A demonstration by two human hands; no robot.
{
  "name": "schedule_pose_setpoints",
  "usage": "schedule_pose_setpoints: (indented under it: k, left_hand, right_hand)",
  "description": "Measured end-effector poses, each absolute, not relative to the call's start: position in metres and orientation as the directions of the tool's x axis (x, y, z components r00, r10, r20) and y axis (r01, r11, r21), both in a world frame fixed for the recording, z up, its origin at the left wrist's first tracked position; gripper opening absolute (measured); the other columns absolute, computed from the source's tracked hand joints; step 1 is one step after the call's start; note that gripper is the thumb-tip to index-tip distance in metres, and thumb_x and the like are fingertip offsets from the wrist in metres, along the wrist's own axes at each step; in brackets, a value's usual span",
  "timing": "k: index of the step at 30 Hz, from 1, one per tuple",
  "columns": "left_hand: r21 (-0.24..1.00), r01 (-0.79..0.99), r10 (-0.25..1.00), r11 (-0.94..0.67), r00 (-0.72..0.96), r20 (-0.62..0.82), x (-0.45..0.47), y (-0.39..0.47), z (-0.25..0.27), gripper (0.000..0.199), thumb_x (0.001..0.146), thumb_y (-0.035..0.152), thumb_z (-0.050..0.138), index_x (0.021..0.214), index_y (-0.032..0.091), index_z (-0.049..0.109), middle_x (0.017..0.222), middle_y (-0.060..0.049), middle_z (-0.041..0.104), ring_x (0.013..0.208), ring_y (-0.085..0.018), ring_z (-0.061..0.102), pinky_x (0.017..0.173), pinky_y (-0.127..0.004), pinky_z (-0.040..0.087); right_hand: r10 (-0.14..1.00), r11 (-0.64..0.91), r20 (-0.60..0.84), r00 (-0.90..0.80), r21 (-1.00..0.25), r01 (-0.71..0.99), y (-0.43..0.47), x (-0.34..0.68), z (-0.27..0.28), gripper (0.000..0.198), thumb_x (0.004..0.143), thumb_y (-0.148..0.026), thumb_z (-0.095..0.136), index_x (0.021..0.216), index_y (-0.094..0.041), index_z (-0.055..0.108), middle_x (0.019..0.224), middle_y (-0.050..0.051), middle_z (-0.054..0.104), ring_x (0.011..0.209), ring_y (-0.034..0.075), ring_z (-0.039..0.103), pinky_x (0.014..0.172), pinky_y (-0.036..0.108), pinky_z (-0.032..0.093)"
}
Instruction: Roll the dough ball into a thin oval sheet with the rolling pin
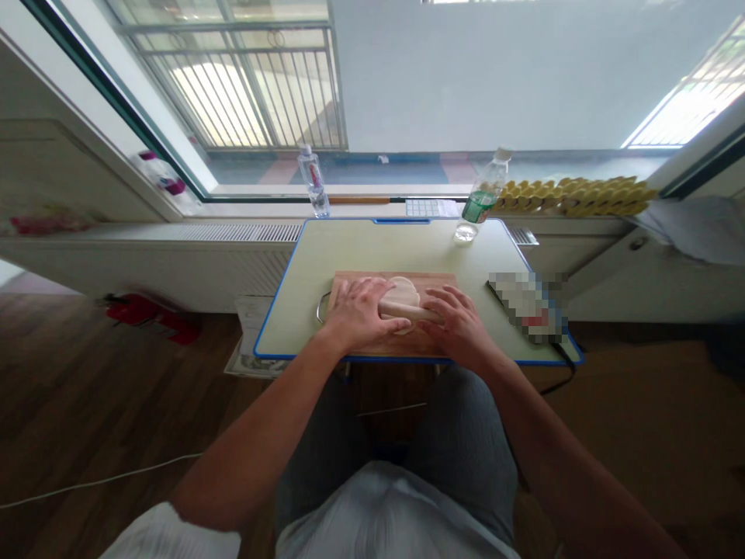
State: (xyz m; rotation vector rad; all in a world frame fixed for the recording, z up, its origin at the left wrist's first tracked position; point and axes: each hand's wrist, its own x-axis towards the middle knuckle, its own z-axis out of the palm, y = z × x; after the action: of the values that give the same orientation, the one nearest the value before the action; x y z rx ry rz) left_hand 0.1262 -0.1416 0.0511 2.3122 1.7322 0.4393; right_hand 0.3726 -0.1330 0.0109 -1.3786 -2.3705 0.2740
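A wooden rolling pin (412, 312) lies crosswise over a flat, pale piece of dough (401, 290). Under both is a wooden cutting board (384, 347) with a metal handle at its left end. My left hand (364, 310) is on the pin's left end, its thumb along the near side and its fingers over the top. On the right end rests my right hand (457, 320), fingers curved over the wood. The palms hide both ends of the pin. Dough shows beyond the pin and a little on its near side.
The board sits on a small blue-edged table (308, 291). A green-labelled bottle (478, 206) stands at its back right, a blurred-out item with a strap (527, 309) at its right. Another bottle (314, 182) is by the windowsill, near yellow egg-tray-like stacks (573, 196). A fire extinguisher (152, 314) is at left.
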Motion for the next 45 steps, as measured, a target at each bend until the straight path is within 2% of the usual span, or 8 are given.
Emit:
schedule_pose_setpoints:
  k: [4, 8, 12, 15, 19, 28, 38, 45]
  left_hand:
    - [0.391, 0.900, 0.972, -0.192, 0.119, 0.203, 0.112, -0.131, 0.041, 0.043, 0.107, 0.051, 0.055, 0.136, 0.024, 0.073, 0.145, -0.007, 0.074, 0.140, -0.026, 0.061, 0.126, -0.044, 0.039]
    - [0.352, 0.933, 0.980, -0.081, 0.011, 0.198, 0.108, -0.126, 0.024, 0.039, 0.108, 0.042, 0.052, 0.133, 0.023, 0.075, 0.143, -0.009, 0.074, 0.139, -0.028, 0.061, 0.123, -0.047, 0.042]
    - [0.303, 0.949, 0.981, -0.088, 0.030, 0.189, 0.109, -0.129, 0.015, 0.043, 0.107, 0.037, 0.049, 0.142, 0.024, 0.071, 0.155, -0.009, 0.067, 0.146, -0.029, 0.056, 0.126, -0.051, 0.040]
    - [0.271, 0.959, 0.982, -0.087, 0.036, 0.186, 0.109, -0.131, 0.014, 0.049, 0.106, 0.036, 0.049, 0.150, 0.023, 0.066, 0.163, -0.010, 0.061, 0.153, -0.030, 0.050, 0.129, -0.055, 0.036]
    - [0.229, 0.969, 0.987, -0.095, 0.061, 0.151, 0.109, -0.135, 0.015, 0.054, 0.108, 0.038, 0.043, 0.156, 0.024, 0.062, 0.170, -0.010, 0.053, 0.159, -0.033, 0.044, 0.129, -0.059, 0.036]
    - [0.208, 0.961, 0.974, -0.183, 0.147, 0.174, 0.112, -0.175, 0.021, 0.056, 0.111, 0.040, 0.037, 0.159, 0.024, 0.061, 0.172, -0.008, 0.050, 0.163, -0.035, 0.039, 0.132, -0.057, 0.033]
    - [0.178, 0.974, 0.990, -0.137, 0.130, 0.053, 0.108, -0.109, 0.020, 0.057, 0.111, 0.040, 0.039, 0.163, 0.024, 0.055, 0.174, -0.009, 0.047, 0.161, -0.032, 0.042, 0.133, -0.059, 0.032]
    - [0.215, 0.951, 0.971, -0.220, 0.194, 0.139, 0.112, -0.181, 0.022, 0.057, 0.112, 0.043, 0.040, 0.163, 0.024, 0.055, 0.172, -0.009, 0.049, 0.163, -0.035, 0.040, 0.133, -0.062, 0.030]
  right_hand:
    - [0.856, 0.516, 0.208, -0.472, -0.348, 0.783, -0.134, 0.372, 0.014, 0.033, 0.101, -0.044, 0.067, 0.129, -0.028, 0.075, 0.159, 0.007, 0.061, 0.154, 0.034, 0.040, 0.128, 0.054, 0.035]
    - [0.894, 0.449, 0.184, -0.410, -0.354, 0.820, -0.129, 0.363, 0.019, 0.036, 0.106, -0.053, 0.058, 0.124, -0.029, 0.077, 0.155, 0.007, 0.064, 0.152, 0.033, 0.043, 0.127, 0.055, 0.035]
    - [0.951, 0.300, 0.188, -0.244, -0.379, 0.876, -0.115, 0.345, 0.023, 0.050, 0.114, -0.047, 0.033, 0.135, -0.025, 0.073, 0.151, 0.010, 0.068, 0.148, 0.030, 0.050, 0.126, 0.054, 0.036]
    - [0.977, 0.195, 0.148, -0.154, -0.324, 0.926, -0.103, 0.336, 0.022, 0.053, 0.111, -0.043, 0.037, 0.153, -0.022, 0.063, 0.165, 0.011, 0.057, 0.155, 0.035, 0.042, 0.129, 0.062, 0.030]
    - [0.981, 0.182, 0.104, -0.161, -0.245, 0.952, -0.106, 0.335, 0.020, 0.059, 0.109, -0.040, 0.039, 0.163, -0.020, 0.053, 0.172, 0.011, 0.048, 0.161, 0.037, 0.035, 0.130, 0.066, 0.029]
    - [0.973, 0.158, 0.194, -0.121, -0.190, 0.969, -0.161, 0.337, 0.011, 0.060, 0.113, -0.040, 0.029, 0.159, -0.018, 0.059, 0.167, 0.011, 0.055, 0.160, 0.037, 0.039, 0.129, 0.066, 0.028]
    - [0.985, 0.138, 0.132, -0.112, -0.205, 0.969, -0.093, 0.332, 0.020, 0.061, 0.106, -0.036, 0.040, 0.162, -0.018, 0.056, 0.169, 0.009, 0.053, 0.157, 0.039, 0.042, 0.128, 0.067, 0.033]
    - [0.970, 0.186, 0.187, -0.153, -0.174, 0.967, -0.174, 0.341, 0.010, 0.058, 0.113, -0.038, 0.028, 0.156, -0.018, 0.061, 0.168, 0.011, 0.054, 0.160, 0.037, 0.039, 0.129, 0.067, 0.028]
